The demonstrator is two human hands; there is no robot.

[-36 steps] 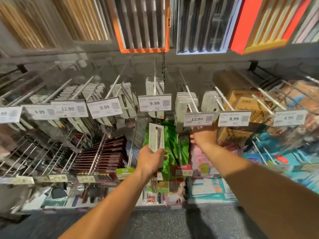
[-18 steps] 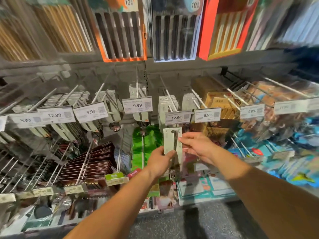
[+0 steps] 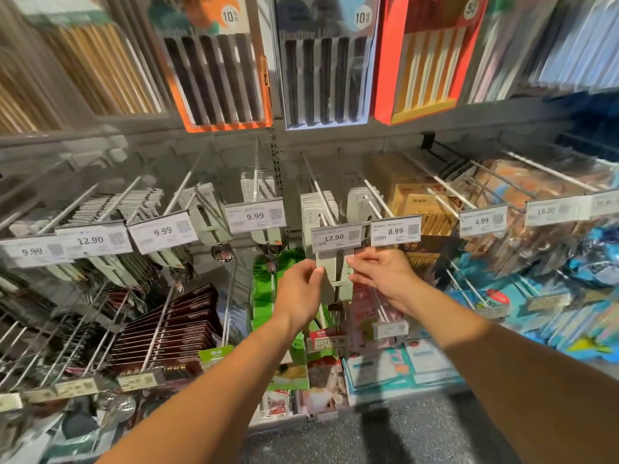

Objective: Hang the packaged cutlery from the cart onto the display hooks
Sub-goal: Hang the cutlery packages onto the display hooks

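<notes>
packaged fork [image 3: 336, 279] | upright, tines down | left hand [image 3: 299, 287] pinches its left edge; right hand [image 3: 380, 271] pinches right

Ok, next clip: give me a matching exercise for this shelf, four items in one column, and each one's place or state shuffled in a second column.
Items
1. grey carded fork pack
2. white 12.90 price tag
3. orange-framed box of dark chopsticks
4. white 8.99 price tag

Places or states
A. on the upper shelf, left of the blue-framed box
B. pinched between the left hand and the right hand
C. directly above the held pack
D. just above the right hand

Pairs: 1-B, 2-C, 3-A, 4-D
</notes>
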